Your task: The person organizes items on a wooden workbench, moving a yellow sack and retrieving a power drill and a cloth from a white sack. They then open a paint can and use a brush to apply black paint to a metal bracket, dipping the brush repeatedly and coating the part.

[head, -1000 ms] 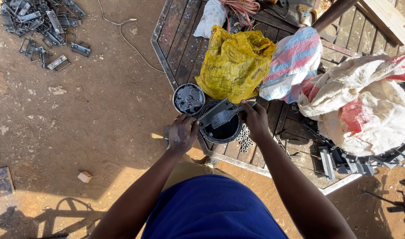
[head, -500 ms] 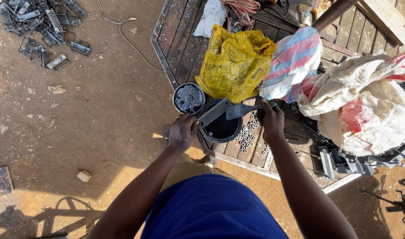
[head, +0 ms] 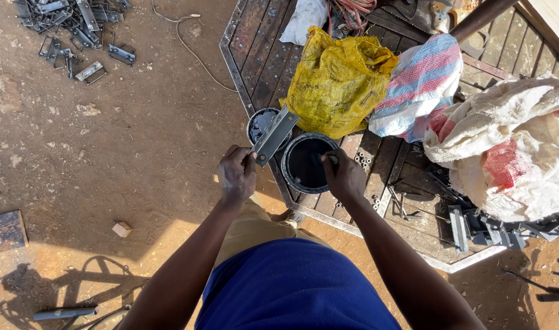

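1. Steel bar [head: 274, 135] stood lifted off the tin [head: 308, 162] since a second before, gripped by its lower end in the left hand [head: 236, 174]; the wet work had moved to the tin
2. Right hand [head: 342, 176] had shifted to the tin rim, fingers closed on a small tool, probably a brush
3. Tool tip and tin contents were too dark to make out; a second tin [head: 262, 124] sat half hidden behind the bar

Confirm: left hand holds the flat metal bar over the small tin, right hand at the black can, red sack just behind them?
Not quite: the sack behind them is yellow, not red, as the head view shows. The left hand does hold the flat metal bar over the small tin, and the right hand is at the black can.
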